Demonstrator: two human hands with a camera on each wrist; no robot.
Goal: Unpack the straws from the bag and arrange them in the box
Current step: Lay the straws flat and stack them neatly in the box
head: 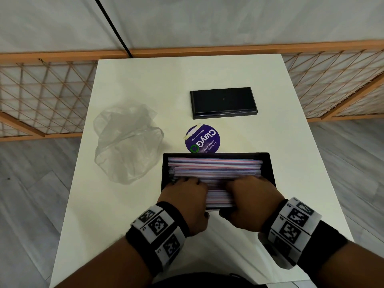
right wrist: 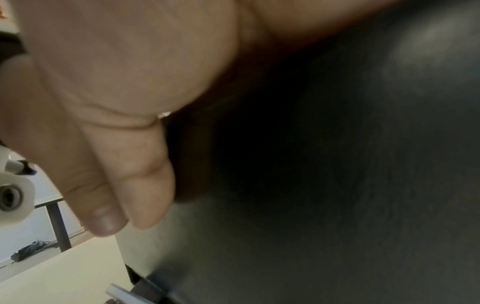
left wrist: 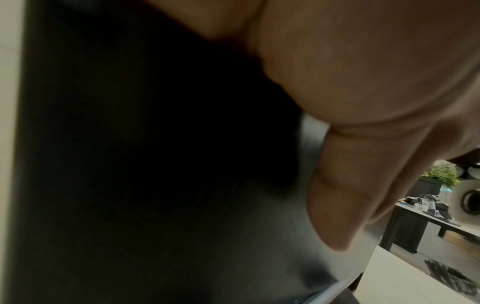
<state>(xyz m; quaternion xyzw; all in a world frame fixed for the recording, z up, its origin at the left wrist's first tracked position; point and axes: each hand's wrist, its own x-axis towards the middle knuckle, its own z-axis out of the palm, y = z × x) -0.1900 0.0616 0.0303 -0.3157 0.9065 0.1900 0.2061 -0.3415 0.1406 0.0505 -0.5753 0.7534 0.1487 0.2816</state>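
A black box [head: 269, 163] stands near the front of the white table [head: 135, 80], filled with pink, blue and white striped straws [head: 214, 166] lying crosswise. Both hands cover the near half of the pile. My left hand [head: 185, 196] has its fingers curled down onto the straws, and its thumb [left wrist: 337, 195] lies against the box's dark outer wall [left wrist: 130, 164]. My right hand [head: 251, 196] mirrors it, with its thumb [right wrist: 130, 164] on the same wall [right wrist: 337, 185]. The fingertips are hidden among the straws. The clear plastic bag [head: 126, 142] lies crumpled to the left and looks empty.
The black box lid [head: 223, 102] lies flat farther back on the table. A round purple sticker [head: 202, 139] sits between lid and box. An orange lattice fence [head: 41, 96] runs behind the table. Bare tabletop shows at the back left and to the right of the box.
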